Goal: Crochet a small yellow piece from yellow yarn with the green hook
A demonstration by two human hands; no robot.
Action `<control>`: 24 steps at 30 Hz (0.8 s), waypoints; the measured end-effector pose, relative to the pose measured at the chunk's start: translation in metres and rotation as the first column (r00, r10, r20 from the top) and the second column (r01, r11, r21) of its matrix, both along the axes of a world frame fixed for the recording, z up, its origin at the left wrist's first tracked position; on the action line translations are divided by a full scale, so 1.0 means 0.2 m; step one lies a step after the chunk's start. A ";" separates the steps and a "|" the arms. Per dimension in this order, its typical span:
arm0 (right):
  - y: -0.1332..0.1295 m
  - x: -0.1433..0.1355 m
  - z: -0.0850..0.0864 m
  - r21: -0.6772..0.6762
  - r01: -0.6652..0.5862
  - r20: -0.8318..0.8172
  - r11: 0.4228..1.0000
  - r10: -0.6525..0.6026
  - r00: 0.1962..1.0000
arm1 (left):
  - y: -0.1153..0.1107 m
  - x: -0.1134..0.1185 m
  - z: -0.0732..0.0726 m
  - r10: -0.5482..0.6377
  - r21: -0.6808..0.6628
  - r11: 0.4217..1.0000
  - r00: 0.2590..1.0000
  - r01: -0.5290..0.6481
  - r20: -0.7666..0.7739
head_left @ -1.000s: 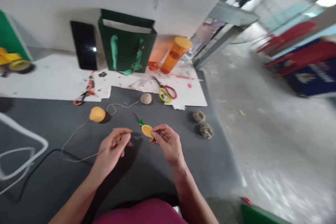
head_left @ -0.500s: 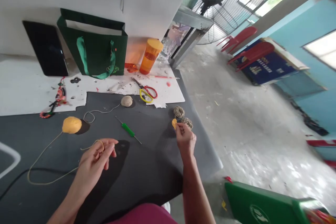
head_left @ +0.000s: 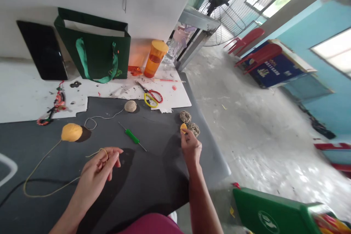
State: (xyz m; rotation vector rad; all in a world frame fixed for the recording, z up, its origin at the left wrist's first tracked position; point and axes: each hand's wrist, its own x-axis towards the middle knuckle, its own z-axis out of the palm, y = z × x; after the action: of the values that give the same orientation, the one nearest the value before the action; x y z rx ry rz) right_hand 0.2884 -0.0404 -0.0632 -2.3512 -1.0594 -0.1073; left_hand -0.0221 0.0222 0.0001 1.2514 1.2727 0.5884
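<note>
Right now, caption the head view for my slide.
Right hand pinching a small yellow piece near two patterned balls; yarn looped on left hand.

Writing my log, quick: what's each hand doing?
Left hand: half-curled, yellow yarn looped on it.
Right hand: pinching small yellow piece.

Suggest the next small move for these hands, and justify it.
Probably lower the small yellow piece onto the table beside the mottled balls: the right hand pinches it close to them, while yarn loops over the left hand.
</note>
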 end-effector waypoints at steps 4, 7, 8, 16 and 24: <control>0.00 0.02 0.02 0.029 0.046 0.023 0.999 -0.046 0.999 | 0.00 0.00 0.00 -0.011 -0.014 1.000 1.000 0.012 0.004; -0.01 0.03 0.04 0.057 0.095 0.037 0.994 -0.097 0.995 | 0.01 0.01 0.00 -0.016 -0.024 1.000 1.000 0.016 -0.001; -0.01 0.03 0.05 0.065 0.110 0.039 0.992 -0.113 0.993 | 0.01 0.01 0.00 -0.015 -0.026 1.000 1.000 0.015 -0.003; 0.00 0.02 0.04 0.026 0.030 -0.002 0.999 -0.030 1.000 | 0.00 0.02 -0.01 -0.038 -0.015 0.999 0.999 0.038 0.015; 0.02 -0.07 0.12 0.090 -0.095 -0.052 0.991 0.100 0.994 | -0.03 0.04 -0.01 -0.095 -0.013 0.995 0.991 0.097 0.091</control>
State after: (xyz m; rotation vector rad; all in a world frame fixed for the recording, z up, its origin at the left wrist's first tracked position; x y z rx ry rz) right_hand 0.2744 -0.0369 -0.0395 -2.2074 -1.1173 -0.0498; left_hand -0.0148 0.0165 -0.0025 1.2502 1.1336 0.5570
